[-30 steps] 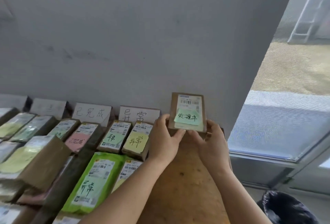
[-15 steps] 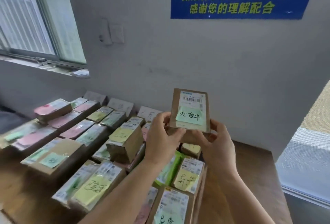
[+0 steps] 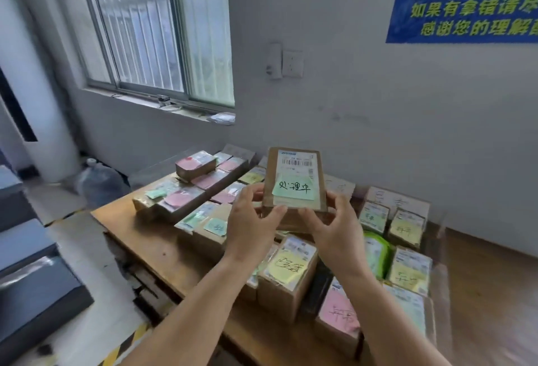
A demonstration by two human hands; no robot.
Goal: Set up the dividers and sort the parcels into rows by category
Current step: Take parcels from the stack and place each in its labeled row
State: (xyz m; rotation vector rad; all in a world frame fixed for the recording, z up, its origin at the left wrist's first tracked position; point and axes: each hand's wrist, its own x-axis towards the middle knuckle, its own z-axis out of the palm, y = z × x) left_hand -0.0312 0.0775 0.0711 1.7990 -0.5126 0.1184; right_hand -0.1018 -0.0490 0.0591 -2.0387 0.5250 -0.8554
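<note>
We hold a brown parcel [image 3: 294, 188] upright in the air above the worktop [image 3: 163, 246], well clear of the rows below. Our left hand [image 3: 250, 224] pinches its lower left edge, thumb on the face; our right hand [image 3: 332, 225] pinches its lower right edge, so both grips are curled onto the box. On its face are a white barcode label and a green note [image 3: 294, 189] handwritten "处理中".

Below, parcels lie in rows that crowd the worktop to its back edge by the wall. Bare wood shows only along the near left edge and on the far right side. White divider cards [image 3: 397, 199] stand at the back; their writing is too faint to read. A yellow-noted parcel [image 3: 288, 269] lies just under our wrists, its script blurred.

A blue sign [image 3: 465, 1] on the wall reads "面单朝上" in part. A window [image 3: 157, 30] fills the left wall.
</note>
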